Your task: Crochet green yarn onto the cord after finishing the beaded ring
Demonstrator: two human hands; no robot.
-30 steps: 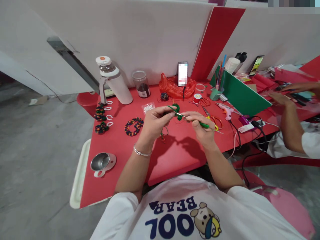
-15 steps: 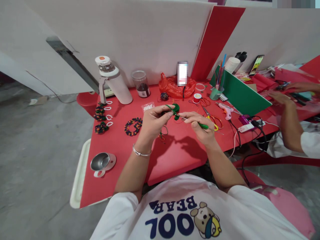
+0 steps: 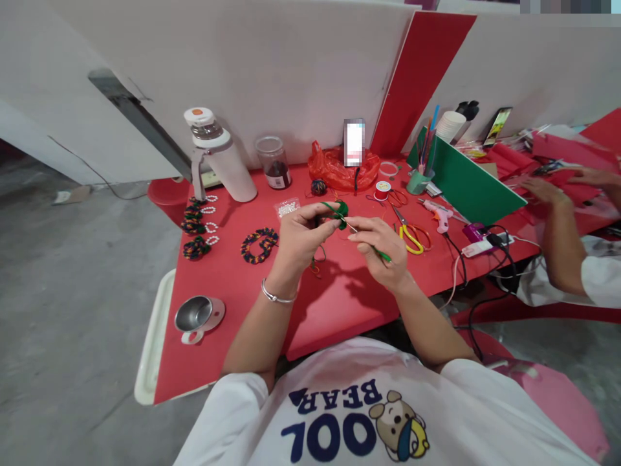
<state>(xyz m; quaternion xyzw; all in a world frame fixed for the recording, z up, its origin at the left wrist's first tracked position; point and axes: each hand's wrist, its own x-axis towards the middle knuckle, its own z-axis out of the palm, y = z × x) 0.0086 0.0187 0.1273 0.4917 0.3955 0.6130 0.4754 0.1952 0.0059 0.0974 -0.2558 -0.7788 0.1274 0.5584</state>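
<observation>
Over the middle of the red table, my left hand (image 3: 305, 233) pinches a strand of green yarn (image 3: 342, 210) between thumb and fingers. My right hand (image 3: 383, 252) is closed around a crochet hook (image 3: 381, 254) with a green handle and a thin metal shaft. The hook's tip meets the yarn at my left fingertips; the exact stitch is too small to make out. Left of my hands lies a braided multicoloured yarn loop (image 3: 259, 246). Beyond my left hand is a small bag of white beads (image 3: 287, 208). Scissors (image 3: 410, 237) with yellow handles lie beyond my right hand.
A steel cup (image 3: 200, 317), a white flask (image 3: 228, 162) and a jar (image 3: 272, 165) stand on the left. Yarn bundles with beads (image 3: 196, 247) line the left edge. A glue gun (image 3: 438, 215), a green board (image 3: 466, 171) and a co-worker's arm (image 3: 557, 226) are on the right.
My right hand has shifted slightly left and tilted, bringing the hook closer to my left fingertips. The scissors' yellow handles show more now. The co-worker's hands have moved slightly.
</observation>
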